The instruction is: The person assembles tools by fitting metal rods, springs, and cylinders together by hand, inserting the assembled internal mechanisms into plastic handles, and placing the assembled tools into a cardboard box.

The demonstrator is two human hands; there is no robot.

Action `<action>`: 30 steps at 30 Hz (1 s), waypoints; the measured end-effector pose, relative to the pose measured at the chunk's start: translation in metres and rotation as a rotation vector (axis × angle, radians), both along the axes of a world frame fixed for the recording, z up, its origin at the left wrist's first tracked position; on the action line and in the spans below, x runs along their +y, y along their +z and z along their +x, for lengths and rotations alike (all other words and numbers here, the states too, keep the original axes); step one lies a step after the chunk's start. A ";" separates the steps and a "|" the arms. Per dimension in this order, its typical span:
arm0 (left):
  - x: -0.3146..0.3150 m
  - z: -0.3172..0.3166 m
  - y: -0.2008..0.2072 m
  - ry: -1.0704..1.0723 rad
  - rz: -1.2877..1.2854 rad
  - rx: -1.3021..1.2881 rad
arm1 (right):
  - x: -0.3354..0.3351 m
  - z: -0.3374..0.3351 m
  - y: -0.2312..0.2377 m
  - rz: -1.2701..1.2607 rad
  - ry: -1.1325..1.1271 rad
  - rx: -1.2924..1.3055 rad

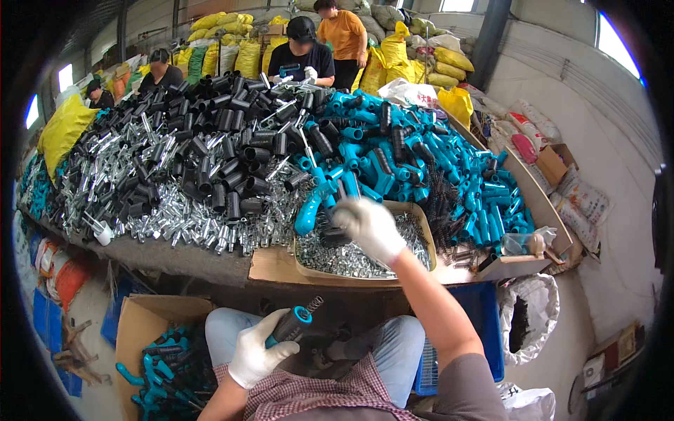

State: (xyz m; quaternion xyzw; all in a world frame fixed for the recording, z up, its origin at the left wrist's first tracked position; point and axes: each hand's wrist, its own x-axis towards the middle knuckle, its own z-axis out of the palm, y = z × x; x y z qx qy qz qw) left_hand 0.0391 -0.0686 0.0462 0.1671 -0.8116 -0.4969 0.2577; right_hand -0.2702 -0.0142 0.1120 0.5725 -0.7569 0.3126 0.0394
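My left hand point(258, 353), in a white glove, is wrapped round a black-and-teal tool handle point(289, 327) above my lap. A coil spring point(314, 304) sticks up out of the handle's teal-rimmed end. My right hand point(368, 226), also gloved in white, reaches over a shallow tray point(426, 235) of small shiny metal parts point(358, 261). Its fingers are curled and partly blurred by motion, next to a dark shape; what they hold, if anything, I cannot make out. Just left of it, a teal handle piece point(309, 210) leans at the front of the pile.
Black sleeves point(232, 179), metal rods point(105, 186) and teal housings point(382, 158) heap on the table. A cardboard box point(165, 309) of teal-and-black handles stands lower left, a blue crate point(484, 316) and white sack point(540, 316) lower right. Several people work behind the pile.
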 end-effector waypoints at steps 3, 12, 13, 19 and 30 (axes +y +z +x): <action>0.000 0.000 0.005 -0.016 0.059 -0.078 | -0.027 -0.074 -0.015 -0.057 -0.449 0.318; 0.006 0.009 0.000 0.026 0.000 -0.079 | -0.089 -0.079 -0.031 0.310 -0.631 0.352; 0.007 0.010 0.004 0.020 0.008 -0.093 | -0.087 -0.077 -0.033 0.317 -0.655 0.375; 0.009 0.019 -0.005 0.014 0.057 -0.054 | -0.044 -0.079 -0.031 0.081 -0.659 0.254; 0.013 0.011 0.007 -0.007 -0.011 -0.031 | 0.046 0.072 -0.007 -0.713 0.068 -0.989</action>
